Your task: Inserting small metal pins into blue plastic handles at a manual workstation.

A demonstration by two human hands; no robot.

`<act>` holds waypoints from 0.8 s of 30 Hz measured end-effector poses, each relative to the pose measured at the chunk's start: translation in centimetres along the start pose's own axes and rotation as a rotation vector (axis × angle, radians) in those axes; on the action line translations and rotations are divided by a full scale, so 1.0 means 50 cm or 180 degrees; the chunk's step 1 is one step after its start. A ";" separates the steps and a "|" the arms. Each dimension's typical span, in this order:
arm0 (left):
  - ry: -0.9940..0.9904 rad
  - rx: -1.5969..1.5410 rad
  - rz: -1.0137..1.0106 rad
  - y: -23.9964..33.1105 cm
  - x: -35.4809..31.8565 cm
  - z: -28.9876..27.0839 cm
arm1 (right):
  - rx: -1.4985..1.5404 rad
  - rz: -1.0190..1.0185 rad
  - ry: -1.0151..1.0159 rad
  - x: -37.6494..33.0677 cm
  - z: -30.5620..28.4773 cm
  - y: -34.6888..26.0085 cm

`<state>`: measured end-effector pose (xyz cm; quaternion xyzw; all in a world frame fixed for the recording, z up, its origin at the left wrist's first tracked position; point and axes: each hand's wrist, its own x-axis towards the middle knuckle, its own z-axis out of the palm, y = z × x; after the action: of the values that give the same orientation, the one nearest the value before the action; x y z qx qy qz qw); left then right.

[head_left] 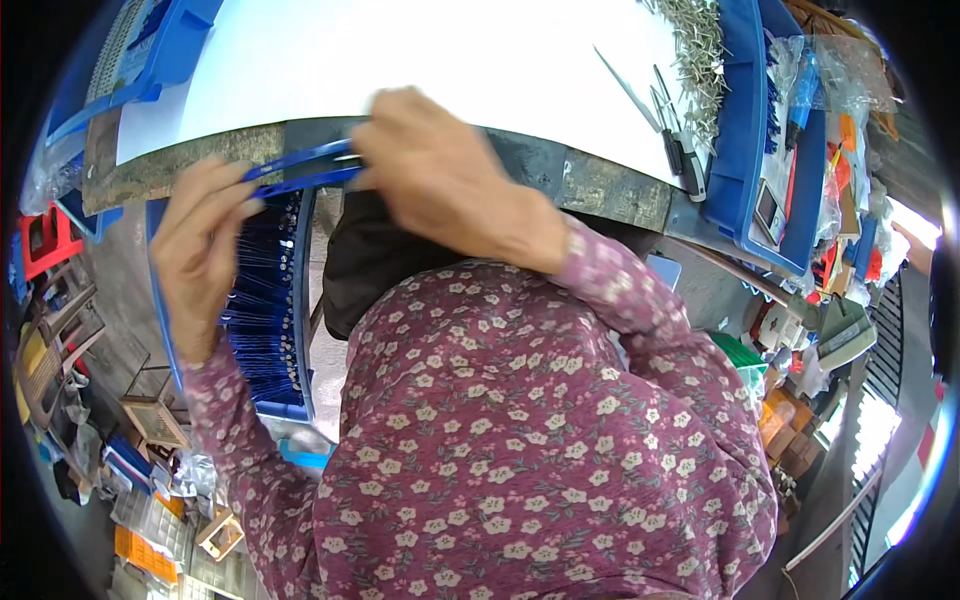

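Two narrow blue strips [305, 168], perhaps one doubled length, span the gap between my hands above the table's near edge. At their left end, the fingers of my left hand [200, 235] are pinched on them. My right hand [430, 175] is closed over the other end, blurred by motion, and its fingertips are partly hidden. A small shiny bit shows beside the right fingers. Just below the strips, a blue crate [308, 345] holds many long blue pieces [262, 320] with light, shiny ends.
The bright white table top [400, 60] has a worn dark front edge. On its right lie a heap of metal pins [703, 60], a black-handled tool [690, 165] and pointed tweezers [628, 90]. Blue bins [735, 130] flank it, and clutter covers the floor on both sides.
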<state>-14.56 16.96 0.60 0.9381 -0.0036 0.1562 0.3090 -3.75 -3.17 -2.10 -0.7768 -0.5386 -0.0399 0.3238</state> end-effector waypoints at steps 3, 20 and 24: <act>-0.0096 -0.0329 0.0865 0.079 0.052 0.080 | 0.0208 0.0680 -0.0182 -0.092 -0.103 0.026; -0.0149 -0.0385 0.0364 0.033 0.030 0.029 | 0.0327 0.0390 0.0046 -0.049 -0.029 0.017; -0.0436 -0.0774 0.1126 0.091 0.081 0.103 | 0.0195 0.0807 0.0078 -0.129 -0.128 0.022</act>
<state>-9.68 10.65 0.50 0.8872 -0.2079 0.1422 0.3867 -3.64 -12.14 -0.19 -0.8279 -0.4330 0.0084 0.3564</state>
